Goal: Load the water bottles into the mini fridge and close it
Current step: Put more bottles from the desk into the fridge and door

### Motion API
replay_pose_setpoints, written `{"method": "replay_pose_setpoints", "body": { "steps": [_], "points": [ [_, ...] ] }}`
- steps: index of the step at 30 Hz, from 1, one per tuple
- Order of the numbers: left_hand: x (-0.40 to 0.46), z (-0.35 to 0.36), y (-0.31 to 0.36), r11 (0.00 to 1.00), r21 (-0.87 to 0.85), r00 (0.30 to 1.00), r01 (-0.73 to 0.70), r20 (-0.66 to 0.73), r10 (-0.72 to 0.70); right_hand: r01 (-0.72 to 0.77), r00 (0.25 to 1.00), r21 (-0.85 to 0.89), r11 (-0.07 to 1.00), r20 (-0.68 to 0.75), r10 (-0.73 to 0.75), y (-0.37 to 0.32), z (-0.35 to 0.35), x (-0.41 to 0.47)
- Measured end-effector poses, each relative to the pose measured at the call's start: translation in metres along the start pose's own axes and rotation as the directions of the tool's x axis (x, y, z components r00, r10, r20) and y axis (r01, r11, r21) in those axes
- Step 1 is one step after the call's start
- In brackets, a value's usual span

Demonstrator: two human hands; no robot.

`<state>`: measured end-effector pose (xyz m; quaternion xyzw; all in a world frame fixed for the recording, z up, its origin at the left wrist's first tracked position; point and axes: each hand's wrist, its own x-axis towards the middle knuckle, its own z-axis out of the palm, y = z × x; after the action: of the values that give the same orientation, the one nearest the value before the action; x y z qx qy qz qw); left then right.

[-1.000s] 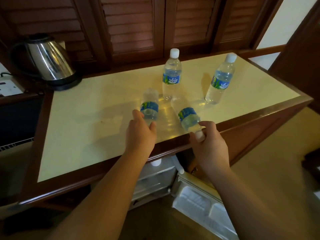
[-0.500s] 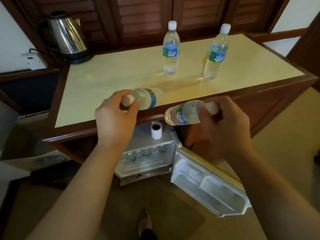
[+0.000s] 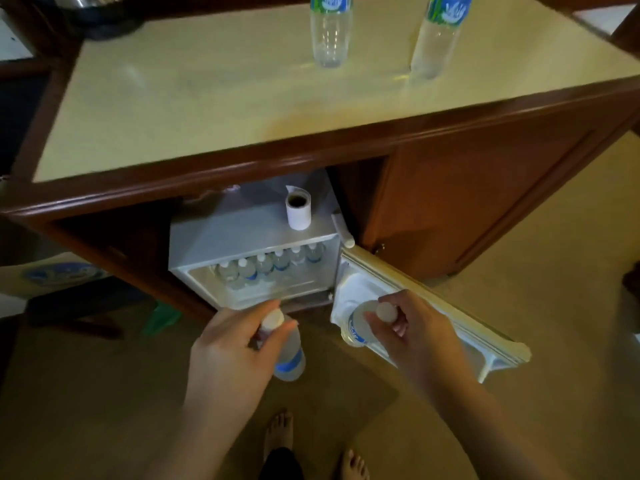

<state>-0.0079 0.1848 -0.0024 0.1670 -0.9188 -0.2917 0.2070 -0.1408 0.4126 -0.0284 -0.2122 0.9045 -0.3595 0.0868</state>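
Note:
My left hand [image 3: 232, 344] grips a clear water bottle [image 3: 289, 358] by its white cap, hanging just in front of the open mini fridge [image 3: 214, 237]. My right hand [image 3: 412, 332] holds a second water bottle [image 3: 356, 325] by the cap, over the shelf of the open fridge door [image 3: 446, 313]. Several bottles [image 3: 266, 268] stand in a row inside the fridge. Two more bottles [image 3: 330, 32] [image 3: 434, 36] stand upright on the cream countertop [image 3: 207, 88]; their tops are cut off by the frame.
A white paper roll [image 3: 298, 211] sits on top of the fridge. The wooden cabinet [image 3: 467, 188] surrounds the fridge. A kettle base [image 3: 100, 12] is at the counter's back left. My bare feet [image 3: 280, 434] stand on the tan floor below.
Both hands carried their bottles down from the counter edge to the fridge front. The right bottle now hangs over the door shelf. The view tilted downward.

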Motion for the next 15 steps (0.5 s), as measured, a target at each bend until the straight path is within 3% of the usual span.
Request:
{"method": "replay_pose_setpoints", "body": {
  "steps": [4,8,11,15],
  "points": [
    [-0.037,0.054,-0.047,0.994,-0.008,0.99,0.111,0.086,-0.11,-0.195,0.98,0.026,0.98,-0.04,0.196,0.049,0.069,0.0],
    [-0.056,0.112,-0.091,0.991,-0.02,0.992,0.129,0.014,-0.129,-0.326,0.928,0.105,0.939,-0.152,0.339,0.093,0.138,0.006],
    [-0.061,0.146,-0.115,0.988,-0.029,0.988,0.151,-0.01,-0.151,-0.313,0.909,0.069,0.947,-0.269,0.319,0.123,0.183,0.016],
    [-0.064,0.19,-0.139,0.975,-0.092,0.979,0.2,0.06,-0.195,-0.309,0.894,-0.04,0.95,-0.352,0.276,0.166,0.236,0.034]
  ]
}}
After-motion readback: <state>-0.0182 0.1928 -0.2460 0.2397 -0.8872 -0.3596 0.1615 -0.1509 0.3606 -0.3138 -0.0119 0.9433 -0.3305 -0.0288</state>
